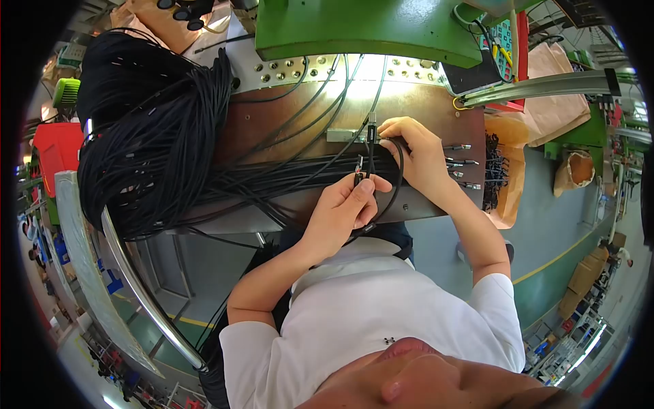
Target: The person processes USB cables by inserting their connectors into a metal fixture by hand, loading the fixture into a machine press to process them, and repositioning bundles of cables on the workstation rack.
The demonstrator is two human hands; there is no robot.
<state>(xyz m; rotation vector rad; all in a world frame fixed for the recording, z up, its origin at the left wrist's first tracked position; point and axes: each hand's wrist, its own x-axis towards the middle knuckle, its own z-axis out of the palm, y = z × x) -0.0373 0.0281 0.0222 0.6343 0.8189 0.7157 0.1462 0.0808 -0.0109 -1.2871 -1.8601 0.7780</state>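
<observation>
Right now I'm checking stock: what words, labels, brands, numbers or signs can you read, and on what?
No text is readable.
Shirt: small dark mark, nothing legible.
Black plug by the right hand: pale mark, too small to read.
Teal panel: too small to read.

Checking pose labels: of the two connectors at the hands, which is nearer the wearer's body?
The connector in the left hand; the other connector, beside the right hand, sits farther forward, by the metal block.
</observation>
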